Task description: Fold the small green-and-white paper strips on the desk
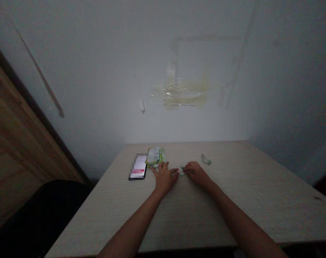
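While we are working on the small white-and-green piece (181,171) between both hands, we are pinching its near side with the right hand (195,172) and spreading the left hand (164,178), its thumb meeting the opposite side. We are judging this handling as under way, not complete. Beyond the right hand, a second piece (206,159) is lying untouched. Beyond the left fingers, a packet (155,156) is lying flat; we are not discerning whether it is open. Left of that hand, a phone (138,167) is resting.
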### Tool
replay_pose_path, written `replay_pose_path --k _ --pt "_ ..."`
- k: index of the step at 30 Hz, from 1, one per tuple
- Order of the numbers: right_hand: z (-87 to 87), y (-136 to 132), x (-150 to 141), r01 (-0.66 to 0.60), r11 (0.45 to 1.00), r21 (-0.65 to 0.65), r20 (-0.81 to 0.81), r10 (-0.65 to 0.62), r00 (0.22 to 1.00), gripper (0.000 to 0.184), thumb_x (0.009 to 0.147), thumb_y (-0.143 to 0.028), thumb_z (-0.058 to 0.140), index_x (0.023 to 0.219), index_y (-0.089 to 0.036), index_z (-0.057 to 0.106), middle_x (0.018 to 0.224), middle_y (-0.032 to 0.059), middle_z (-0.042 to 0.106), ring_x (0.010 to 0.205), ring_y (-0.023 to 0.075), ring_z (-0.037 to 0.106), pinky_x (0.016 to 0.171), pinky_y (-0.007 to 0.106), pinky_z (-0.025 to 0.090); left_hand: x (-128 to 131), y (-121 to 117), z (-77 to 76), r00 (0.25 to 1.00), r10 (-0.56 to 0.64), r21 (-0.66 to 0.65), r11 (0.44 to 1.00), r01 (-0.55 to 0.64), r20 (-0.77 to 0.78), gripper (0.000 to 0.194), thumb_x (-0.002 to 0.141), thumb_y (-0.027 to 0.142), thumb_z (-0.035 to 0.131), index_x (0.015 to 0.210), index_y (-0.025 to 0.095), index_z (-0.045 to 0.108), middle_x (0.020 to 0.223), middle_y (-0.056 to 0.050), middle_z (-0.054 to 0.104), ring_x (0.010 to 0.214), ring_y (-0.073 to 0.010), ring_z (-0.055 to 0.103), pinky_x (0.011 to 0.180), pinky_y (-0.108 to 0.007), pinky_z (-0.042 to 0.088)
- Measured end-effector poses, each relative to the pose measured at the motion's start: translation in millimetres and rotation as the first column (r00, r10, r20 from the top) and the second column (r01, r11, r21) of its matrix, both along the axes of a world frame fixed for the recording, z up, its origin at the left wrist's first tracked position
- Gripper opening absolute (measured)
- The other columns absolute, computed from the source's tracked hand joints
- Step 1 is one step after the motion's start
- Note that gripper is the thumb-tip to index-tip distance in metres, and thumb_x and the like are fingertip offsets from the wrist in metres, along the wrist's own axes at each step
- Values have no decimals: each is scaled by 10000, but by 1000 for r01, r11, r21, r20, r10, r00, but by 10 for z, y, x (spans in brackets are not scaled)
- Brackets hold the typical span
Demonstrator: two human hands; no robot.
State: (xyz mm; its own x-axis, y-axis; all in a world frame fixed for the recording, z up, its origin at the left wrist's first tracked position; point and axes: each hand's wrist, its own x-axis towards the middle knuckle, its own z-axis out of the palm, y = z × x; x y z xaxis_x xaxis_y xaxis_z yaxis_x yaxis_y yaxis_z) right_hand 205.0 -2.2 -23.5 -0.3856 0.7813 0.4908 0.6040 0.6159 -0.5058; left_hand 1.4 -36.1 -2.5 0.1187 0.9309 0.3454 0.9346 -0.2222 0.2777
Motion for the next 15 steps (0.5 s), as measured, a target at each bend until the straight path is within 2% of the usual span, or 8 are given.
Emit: replay_pose_path --k 6,11,15 --pt "10 1 2 -12 1000 -1 -12 12 1000 157 805 -146 611 852 -210 747 873 57 716 968 221 600 947 383 433 3 8 -9 999 0 -13 1000 0 -42 324 842 575 568 1126 469 682 1417 -58 501 1384 -355 298 1071 -752 -19" --pt "4 -24 -17 -13 1000 13 -10 13 1000 213 784 -111 597 881 -220 753 984 62 713 1015 225 589 966 392 428 -5 29 -7 1000 -10 -49 999 9 -22 303 838 526 597 1131 494 670 1448 -35 474 1388 -373 290 1057 -768 -21" --pt "43 -65 -23 -12 1000 -10 11 12 1000 272 782 -91 561 923 -223 752 994 62 705 1041 234 567 972 398 427 -44 45 25 1000 -23 -12 1000 23 -9 253 839 495 617 1081 503 690 1458 -20 463 1392 -367 281 1051 -771 -12"
